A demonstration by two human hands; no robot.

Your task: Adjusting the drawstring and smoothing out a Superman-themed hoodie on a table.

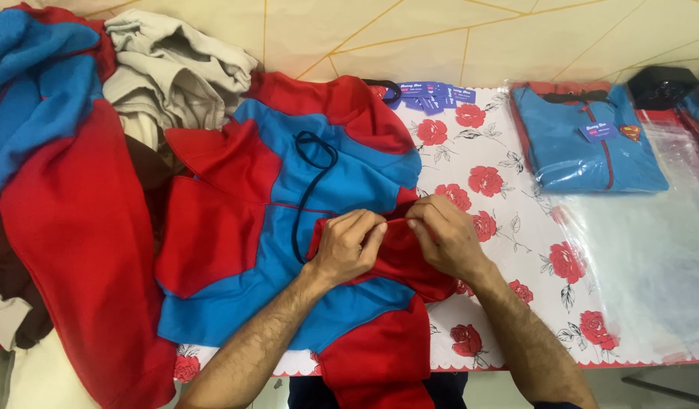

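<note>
A red and blue hooded sweatshirt (289, 197) lies spread on the table, its dark drawstring (308, 178) looping over the blue chest panel. My left hand (351, 244) and my right hand (442, 236) meet over a red fold of the sweatshirt near its middle. Both pinch the same red edge between thumb and fingers, knuckles almost touching. A red sleeve hangs over the table's front edge below my arms.
A heap of red, blue and beige garments (77, 151) fills the left side. A folded blue garment in a clear bag (591, 140) lies at the back right, with loose clear bags (652, 242) before it. Blue tags (432, 95) sit on the rose-patterned tablecloth (501, 189).
</note>
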